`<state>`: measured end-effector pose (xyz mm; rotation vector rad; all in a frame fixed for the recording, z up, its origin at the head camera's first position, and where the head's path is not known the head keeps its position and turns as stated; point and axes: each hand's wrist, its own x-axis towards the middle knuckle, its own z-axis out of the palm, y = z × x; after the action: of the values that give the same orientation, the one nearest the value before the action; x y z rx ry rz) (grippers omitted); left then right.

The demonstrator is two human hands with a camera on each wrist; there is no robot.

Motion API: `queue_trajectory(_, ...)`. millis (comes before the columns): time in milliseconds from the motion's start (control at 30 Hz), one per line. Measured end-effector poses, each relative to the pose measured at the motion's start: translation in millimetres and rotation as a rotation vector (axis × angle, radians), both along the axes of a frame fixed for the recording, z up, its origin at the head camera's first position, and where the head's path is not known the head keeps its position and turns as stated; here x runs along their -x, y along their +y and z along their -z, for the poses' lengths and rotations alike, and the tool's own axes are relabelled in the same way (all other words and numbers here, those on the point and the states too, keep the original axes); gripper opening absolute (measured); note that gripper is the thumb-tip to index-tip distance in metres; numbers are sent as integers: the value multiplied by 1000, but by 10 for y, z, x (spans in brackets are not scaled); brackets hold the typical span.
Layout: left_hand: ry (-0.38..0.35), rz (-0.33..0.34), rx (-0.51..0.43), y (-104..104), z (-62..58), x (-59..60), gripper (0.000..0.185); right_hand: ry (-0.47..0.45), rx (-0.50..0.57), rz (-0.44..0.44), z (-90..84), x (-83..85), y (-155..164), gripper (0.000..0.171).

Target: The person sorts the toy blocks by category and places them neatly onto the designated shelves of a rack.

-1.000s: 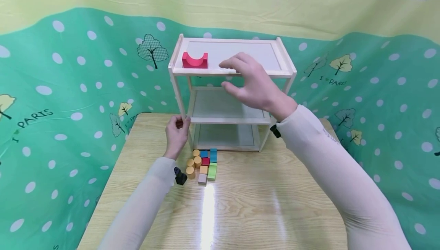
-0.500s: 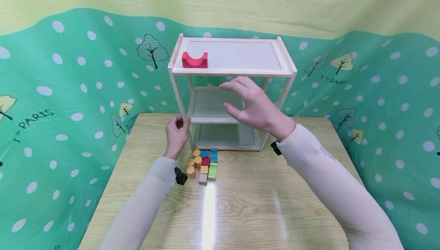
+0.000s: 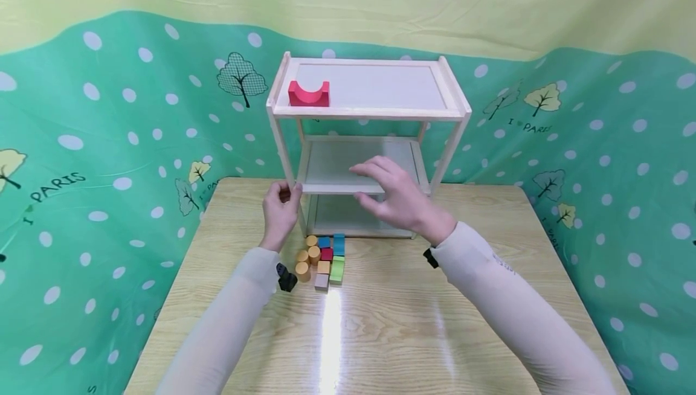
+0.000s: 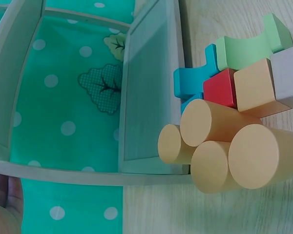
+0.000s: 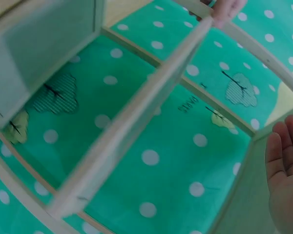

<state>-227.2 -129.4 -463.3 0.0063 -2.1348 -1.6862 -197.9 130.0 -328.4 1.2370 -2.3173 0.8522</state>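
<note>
Left hand [image 3: 280, 208] grips shelf post [image 3: 283, 147]; right hand [image 3: 399, 195] open, empty, before middle shelf [image 3: 337, 188]

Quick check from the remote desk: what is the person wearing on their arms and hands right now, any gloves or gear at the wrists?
No gloves: the left hand and right hand are bare. Both arms are covered to the wrist by thin, close-fitting cream sleeves. A small black device is strapped under each wrist. The right sleeve bears faint small lettering, too small to read.

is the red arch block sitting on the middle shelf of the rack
No, the red arch block sits on the top shelf of the rack, near its left end; the middle shelf holds nothing visible.
</note>
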Motion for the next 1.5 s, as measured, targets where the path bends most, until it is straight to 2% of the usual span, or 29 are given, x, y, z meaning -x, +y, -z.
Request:
queue_trajectory(233,-19,2,-16,15,-36,-19,32,-46,1,0,264,-28,-10,40)
queue_trajectory(467,-15,20,-2,86,-323,-200,26,-90,-26,28,496,-75,-34,42)
queue_trajectory(633,-23,20,-2,84,-357,-231,26,-122,-41,47,648,-88,-56,42)
queue_trajectory(767,-20,22,-15,66,-328,-204,26,-154,-62,61,773,-93,-79,41)
queue_trajectory(1033,-28,10,-29,-9,-17,10,33,-222,-99,114,1005,-115,-113,40)
queue_trajectory(1500,-3,16,-32,-2,-3,19,33,-345,-143,150,1350,-154,-184,41)
